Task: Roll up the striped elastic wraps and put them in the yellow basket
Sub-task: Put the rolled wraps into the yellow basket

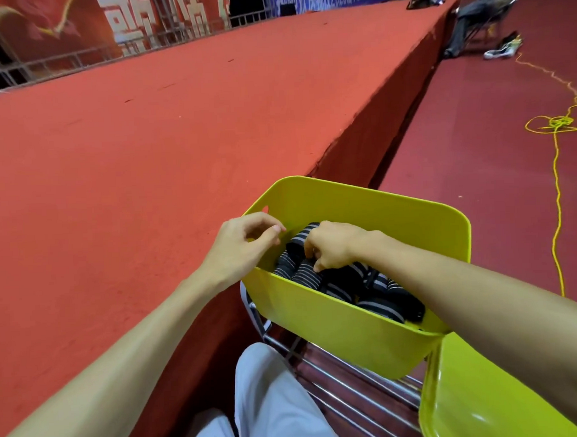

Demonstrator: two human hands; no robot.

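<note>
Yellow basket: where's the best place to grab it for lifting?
Probably the oval handle slot in the left end wall of the yellow basket, hooked from the left, beside the left hand. Its smooth, flared walls give little other purchase.

Yellow-green basket (333, 331), black wraps (305, 276) with grey stripes, orange-red stage carpet (131, 158), maroon floor (474, 153), white trousers (270, 398).

rolled black, grey-striped elastic wraps (345, 281) lie packed side by side inside the yellow basket (372, 215).

We see from the head only, facing forward and down, close over the left hand (245, 241) and the right hand (335, 246), which grips a wrap (298, 242) in the basket (378, 212).
</note>
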